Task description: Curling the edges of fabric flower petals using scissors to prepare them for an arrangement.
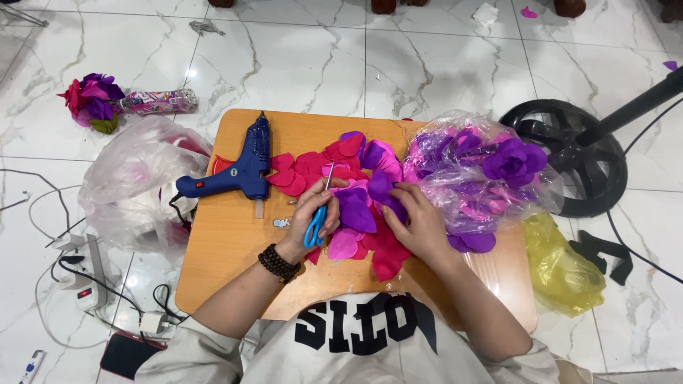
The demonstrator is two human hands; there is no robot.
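Two hands work over a heap of fabric petals on a small wooden worktop, seen from above.

The left hand [313, 213] has its grip closed around blue-handled scissors [318, 217], blades pointing up the worktop [228, 249], fingers also resting on a purple petal [356, 210]. The right hand [420, 220] pinches the edge of another purple petal [384, 188] at the middle of the red, pink and purple petal pile [356, 171]. A blue glue gun [242, 171] stands just left of the pile, nozzle down; a clear bag of finished purple flowers [484, 171] lies on the right. To handle the petals well, it seems wise to keep the blades angled away from the fingers and lift one petal at a time.
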